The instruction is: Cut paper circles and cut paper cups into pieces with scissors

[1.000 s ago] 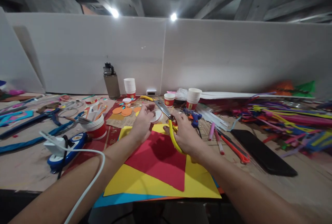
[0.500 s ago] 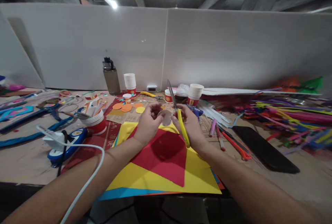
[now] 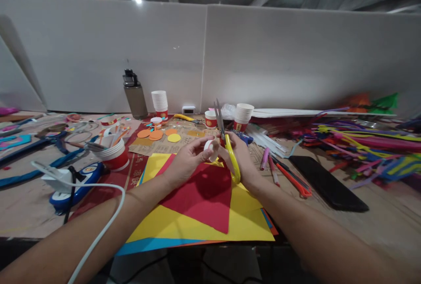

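My left hand [image 3: 189, 162] pinches a small round white piece [image 3: 211, 149] with a short rim, which looks like the cut-off bottom of a paper cup. In my right hand [image 3: 241, 159] is a pair of scissors with yellow handles [image 3: 233, 159]. Their blades point up and away from me, slightly apart. Fingers of the right hand come close to the white piece; whether they touch it I cannot tell. Below both hands lies a red paper sheet [image 3: 204, 203] on yellow paper [image 3: 246, 224], with blue paper [image 3: 148, 245] showing underneath.
Stacked paper cups [image 3: 244, 115] stand behind, near a bottle [image 3: 134, 99]. Orange paper discs [image 3: 155, 135] lie at centre left. A cup of tools [image 3: 113, 152] and a power strip [image 3: 79, 185] with a white cable are left. A black phone [image 3: 329, 183] and pipe cleaners [image 3: 362, 148] are right.
The white piece has turned from face-on to edge-on, showing its rim. The scissors' blades have parted a little. The whole view has shifted slightly.
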{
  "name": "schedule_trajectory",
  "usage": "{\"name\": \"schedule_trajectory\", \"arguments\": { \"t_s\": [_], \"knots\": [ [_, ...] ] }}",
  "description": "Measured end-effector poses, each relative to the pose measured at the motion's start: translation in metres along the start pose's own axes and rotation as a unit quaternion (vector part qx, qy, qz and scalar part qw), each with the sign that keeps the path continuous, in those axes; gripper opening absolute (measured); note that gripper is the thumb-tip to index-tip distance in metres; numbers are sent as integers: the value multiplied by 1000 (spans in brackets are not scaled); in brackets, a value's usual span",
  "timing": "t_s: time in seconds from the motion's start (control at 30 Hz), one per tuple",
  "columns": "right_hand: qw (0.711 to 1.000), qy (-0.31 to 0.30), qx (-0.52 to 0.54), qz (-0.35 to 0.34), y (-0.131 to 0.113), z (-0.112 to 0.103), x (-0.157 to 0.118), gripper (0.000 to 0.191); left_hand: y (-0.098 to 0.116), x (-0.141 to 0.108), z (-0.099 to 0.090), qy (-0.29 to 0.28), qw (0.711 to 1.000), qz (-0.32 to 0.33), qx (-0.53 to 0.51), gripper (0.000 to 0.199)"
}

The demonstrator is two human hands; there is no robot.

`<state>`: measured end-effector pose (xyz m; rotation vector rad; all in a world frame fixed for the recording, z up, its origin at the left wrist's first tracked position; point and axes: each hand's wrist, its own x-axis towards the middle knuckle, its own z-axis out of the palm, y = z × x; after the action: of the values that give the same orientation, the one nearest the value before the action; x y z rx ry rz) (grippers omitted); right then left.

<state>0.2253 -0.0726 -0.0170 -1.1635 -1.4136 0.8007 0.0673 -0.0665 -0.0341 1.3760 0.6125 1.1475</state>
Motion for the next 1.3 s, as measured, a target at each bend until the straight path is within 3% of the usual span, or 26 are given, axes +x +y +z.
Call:
{"name": "schedule_trajectory", "arguments": {
  "t_s": [0.2,0.4,0.5,0.63,0.8,0.97,1.3],
  "knots": [
    [997,-5,-52,-63,7,-4,2,40,1,0,2,-10,983,-78,-167,38],
    [999,24,-14,-43,4,-7,4,42,2,2,-1,-18,962,-128,-239,28],
    [996,16,-66,-55,2,-12,5,41,3,6,-5,21,958,-107,-264,27],
    [971,-21,-215,-103,-1,-14,3,37,9,14,-15,80,957,-25,-276,27],
    [941,-61,-307,-126,4,-8,-2,37,15,20,-23,104,959,54,-260,28],
    [923,-79,-354,-126,10,-6,-5,37,15,18,-20,105,960,60,-254,32],
    [916,-69,-371,-138,9,-6,-6,36,15,17,-19,125,963,64,-230,36]
  ]
}}
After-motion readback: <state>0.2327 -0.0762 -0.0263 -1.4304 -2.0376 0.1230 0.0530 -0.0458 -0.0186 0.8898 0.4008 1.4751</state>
